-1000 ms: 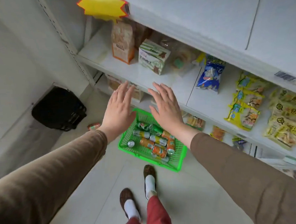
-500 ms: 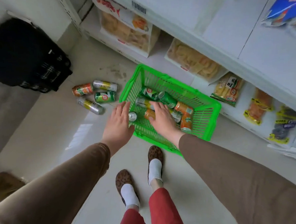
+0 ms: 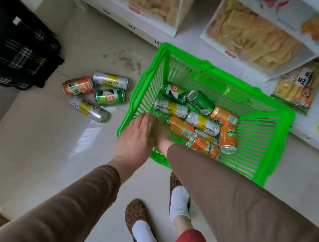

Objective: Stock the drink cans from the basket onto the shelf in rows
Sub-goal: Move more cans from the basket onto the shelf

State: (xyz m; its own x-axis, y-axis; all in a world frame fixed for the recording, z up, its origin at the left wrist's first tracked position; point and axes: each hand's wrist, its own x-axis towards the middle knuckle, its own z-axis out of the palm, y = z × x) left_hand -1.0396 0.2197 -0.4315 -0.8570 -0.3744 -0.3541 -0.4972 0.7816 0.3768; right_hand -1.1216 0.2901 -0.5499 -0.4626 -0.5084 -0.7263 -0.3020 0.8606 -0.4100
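A green plastic basket [image 3: 190, 54] sits on the floor and holds several drink cans lying on their sides: orange ones [image 3: 181, 128], silver-and-yellow ones [image 3: 170, 108] and green ones [image 3: 174, 93]. My left hand [image 3: 134, 138] lies flat over the basket's near-left corner, fingers extended. My right hand [image 3: 161, 134] is blurred, reaching down inside the basket right beside the left hand. A sliver of a silver can [image 3: 149, 125] shows between the two hands; the grip on it is hidden.
Several more cans lie on the floor left of the basket: an orange one [image 3: 78, 85], a green one [image 3: 110, 97] and two silver ones [image 3: 111, 80]. The bottom shelf holds snack boxes [image 3: 252, 36] and bags [image 3: 299, 87]. A black bag [image 3: 16, 47] sits far left. My feet [image 3: 140, 225] stand behind the basket.
My view dropped from the upper shelves to the floor. Both hands came down from shelf height into the basket's near-left corner and drew together around a can.
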